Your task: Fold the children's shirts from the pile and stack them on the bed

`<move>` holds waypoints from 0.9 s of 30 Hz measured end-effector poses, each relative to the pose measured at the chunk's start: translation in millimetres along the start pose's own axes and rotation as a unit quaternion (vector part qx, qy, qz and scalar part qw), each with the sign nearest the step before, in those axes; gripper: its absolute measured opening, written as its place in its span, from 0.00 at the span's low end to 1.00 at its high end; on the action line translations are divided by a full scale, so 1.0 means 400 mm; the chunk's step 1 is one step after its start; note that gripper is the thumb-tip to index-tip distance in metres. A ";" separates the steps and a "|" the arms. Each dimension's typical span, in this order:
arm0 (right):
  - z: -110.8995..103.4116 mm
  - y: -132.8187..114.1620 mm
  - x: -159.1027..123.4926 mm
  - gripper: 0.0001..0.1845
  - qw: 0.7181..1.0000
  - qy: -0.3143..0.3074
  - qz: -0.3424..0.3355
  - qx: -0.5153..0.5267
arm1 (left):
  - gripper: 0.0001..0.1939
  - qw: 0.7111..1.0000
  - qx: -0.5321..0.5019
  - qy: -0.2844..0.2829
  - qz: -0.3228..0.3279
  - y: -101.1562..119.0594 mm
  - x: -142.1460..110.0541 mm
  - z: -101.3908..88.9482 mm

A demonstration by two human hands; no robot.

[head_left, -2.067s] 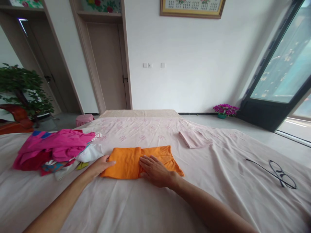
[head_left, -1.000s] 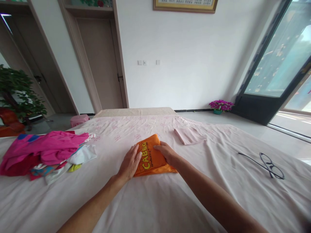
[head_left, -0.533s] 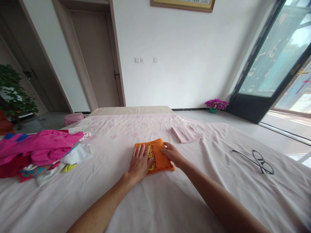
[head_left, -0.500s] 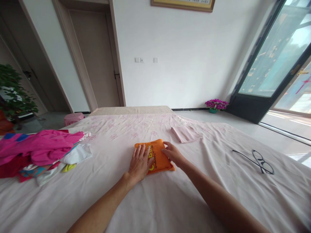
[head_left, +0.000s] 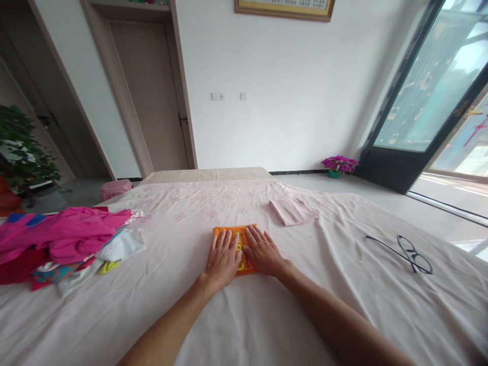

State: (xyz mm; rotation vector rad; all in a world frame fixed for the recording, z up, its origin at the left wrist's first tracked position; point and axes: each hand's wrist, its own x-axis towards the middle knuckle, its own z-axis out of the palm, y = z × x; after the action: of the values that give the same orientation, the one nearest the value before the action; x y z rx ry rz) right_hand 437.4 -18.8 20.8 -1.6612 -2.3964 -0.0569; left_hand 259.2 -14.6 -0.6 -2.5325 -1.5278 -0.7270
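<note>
An orange folded garment (head_left: 248,269) with yellow and dark lettering lies on the pale pink bedsheet (head_left: 183,305), straight ahead of me. My left hand (head_left: 223,259) rests flat over its left side, fingers stretched forward. Over the right side lies my right hand (head_left: 265,252), also flat with the fingers extended. Between the two hands a strip of the lettering shows; the rest of the print is covered. Neither hand grips the cloth.
A heap of clothes (head_left: 76,236), mostly bright pink, lies at the left. Beyond my right hand is a folded pale pink cloth (head_left: 293,211). Black-framed glasses (head_left: 412,256) lie at the right. A pink stool (head_left: 115,189) stands past the bed's far left side.
My right hand has moved from the garment's right edge onto its top and flattened there. The orange garment now looks narrower and flatter. The left hand stays on its left side.
</note>
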 end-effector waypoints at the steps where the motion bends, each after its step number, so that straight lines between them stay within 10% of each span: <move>1: 0.001 0.007 -0.004 0.32 1.000 -0.001 -0.003 -0.003 | 0.26 1.000 -0.006 -0.006 0.002 -0.003 -0.001 -0.004; 8: -0.013 0.041 -0.010 0.36 0.998 -0.057 0.031 0.028 | 0.29 0.995 -0.088 -0.037 -0.018 -0.056 -0.070 -0.052; 15: -0.050 0.103 0.000 0.29 0.985 -0.060 0.137 0.082 | 0.22 0.975 -0.177 0.063 -0.122 -0.161 -0.139 -0.137; 27: -0.072 0.087 0.052 0.24 0.955 -0.111 0.244 0.123 | 0.12 0.991 -0.131 0.000 0.007 -0.071 -0.163 -0.160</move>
State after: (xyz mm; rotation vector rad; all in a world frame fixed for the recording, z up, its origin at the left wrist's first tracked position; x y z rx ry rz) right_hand 467.2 8.2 49.6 -2.1643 -1.9514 0.5118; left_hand 187.7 -73.7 22.3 -2.7217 -1.5003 -0.9859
